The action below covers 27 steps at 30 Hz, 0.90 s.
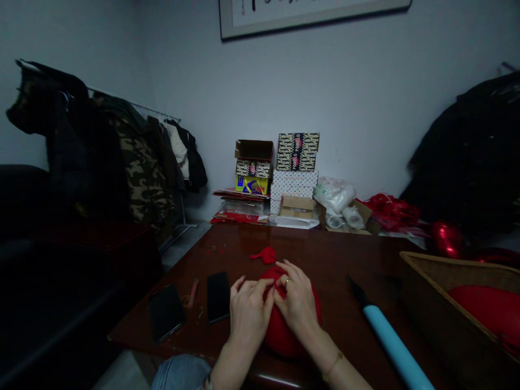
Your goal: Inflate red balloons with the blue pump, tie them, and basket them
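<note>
A round, inflated red balloon point(284, 336) rests on the near part of the table, in front of my body. My left hand point(249, 306) is closed in a pinch at its top, where the balloon's neck seems to be. From the other side my right hand point(298, 303), with a ring on one finger, pinches at the same spot. The fingertips nearly meet, and the neck itself is mostly hidden between them. Just beyond the hands lies a limp, uninflated red balloon point(268, 255).
Left of my hands lie two dark phones point(218, 297) point(166, 312) and a small reddish stick point(193, 293). A light-blue hand pump point(396, 341) with a black nozzle lies at right. Beside it stands a wicker basket point(426, 290) holding a red balloon point(487, 311). Stacked boxes point(294, 184) stand behind the table point(341, 254).
</note>
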Each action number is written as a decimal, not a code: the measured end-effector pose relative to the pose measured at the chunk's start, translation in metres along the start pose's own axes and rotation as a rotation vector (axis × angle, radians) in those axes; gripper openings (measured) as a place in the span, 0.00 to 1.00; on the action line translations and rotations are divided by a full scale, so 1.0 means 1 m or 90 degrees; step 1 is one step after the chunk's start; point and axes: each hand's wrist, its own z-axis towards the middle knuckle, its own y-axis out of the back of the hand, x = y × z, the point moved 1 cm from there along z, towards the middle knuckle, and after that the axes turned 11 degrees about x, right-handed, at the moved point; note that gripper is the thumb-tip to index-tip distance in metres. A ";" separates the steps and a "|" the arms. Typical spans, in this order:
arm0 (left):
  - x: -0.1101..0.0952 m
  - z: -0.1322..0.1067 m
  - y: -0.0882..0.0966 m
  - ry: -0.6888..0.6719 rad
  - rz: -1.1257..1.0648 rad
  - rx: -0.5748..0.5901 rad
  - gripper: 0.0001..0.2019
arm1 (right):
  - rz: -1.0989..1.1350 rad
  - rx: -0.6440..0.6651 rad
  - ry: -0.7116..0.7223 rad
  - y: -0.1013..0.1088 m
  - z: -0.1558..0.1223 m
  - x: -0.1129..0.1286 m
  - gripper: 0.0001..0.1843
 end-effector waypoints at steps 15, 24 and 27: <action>0.005 0.009 0.006 0.027 -0.117 0.126 0.10 | -0.062 0.019 0.026 -0.007 -0.002 -0.001 0.08; 0.002 0.005 -0.005 0.047 -0.104 -0.028 0.14 | -0.040 0.013 0.027 -0.004 -0.002 0.001 0.07; 0.006 0.005 -0.006 0.059 -0.120 -0.058 0.14 | -0.012 0.011 0.036 -0.002 -0.003 0.002 0.06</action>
